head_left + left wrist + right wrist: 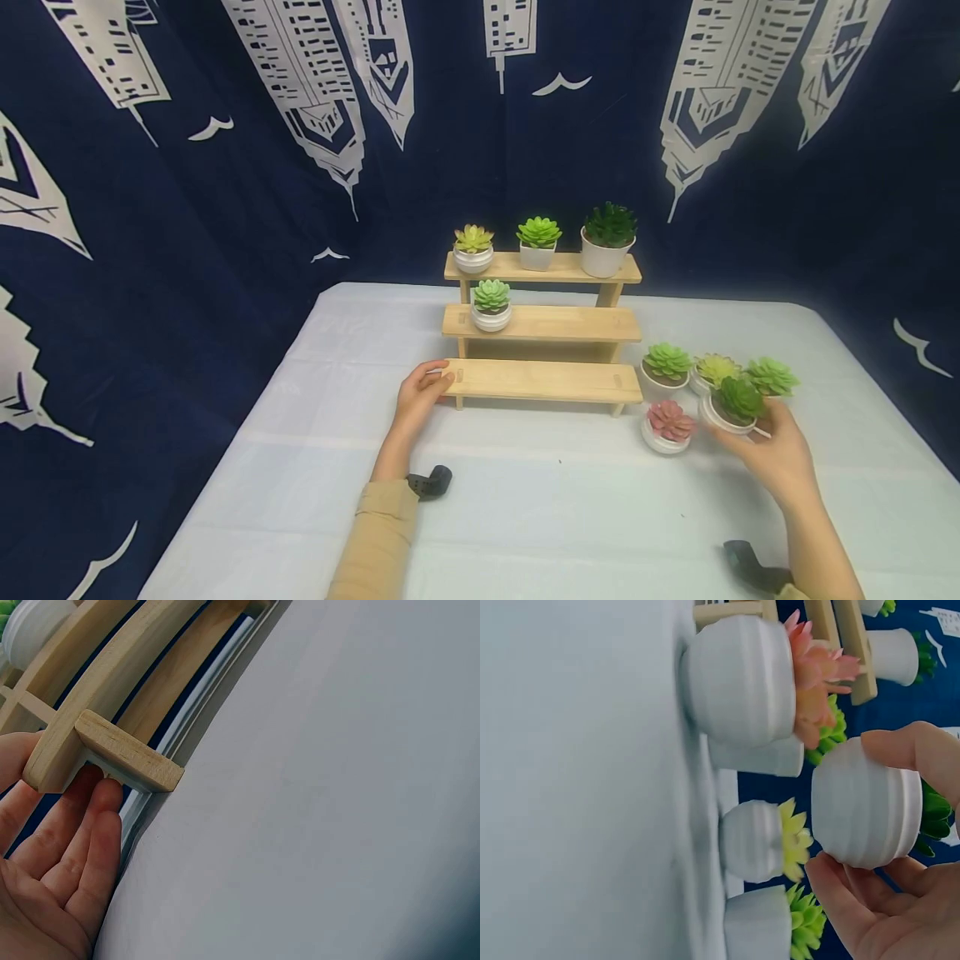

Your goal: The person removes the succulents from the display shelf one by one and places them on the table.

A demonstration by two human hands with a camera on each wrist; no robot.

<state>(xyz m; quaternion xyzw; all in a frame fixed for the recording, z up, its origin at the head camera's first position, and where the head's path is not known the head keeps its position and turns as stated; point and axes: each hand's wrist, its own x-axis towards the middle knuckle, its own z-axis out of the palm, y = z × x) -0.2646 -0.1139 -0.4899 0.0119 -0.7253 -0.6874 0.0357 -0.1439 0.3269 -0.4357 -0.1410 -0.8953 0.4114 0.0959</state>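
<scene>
My left hand (pixel 422 393) grips the left end of the lowest step of a wooden tiered plant stand (pixel 543 379). In the left wrist view its fingers (pixel 101 847) curl beneath the board, beside the leg. My right hand (pixel 776 450) holds a white ribbed pot (pixel 862 802) with a dark green succulent (pixel 738 398) between thumb and fingers; in the right wrist view the pot is raised off the table. Close by stand a pink succulent (pixel 670 422), a light green one (pixel 666 362), a yellow one (pixel 716 369) and another green one (pixel 771 377), all potted.
On the stand's top step sit a yellowish succulent (pixel 473 248), a bright green one (pixel 538 242) and a dark green plant (pixel 607 240). The middle step bears a green succulent (pixel 491 304) at its left. A white cloth covers the table (pixel 525 517); a navy patterned curtain (pixel 480 167) hangs behind.
</scene>
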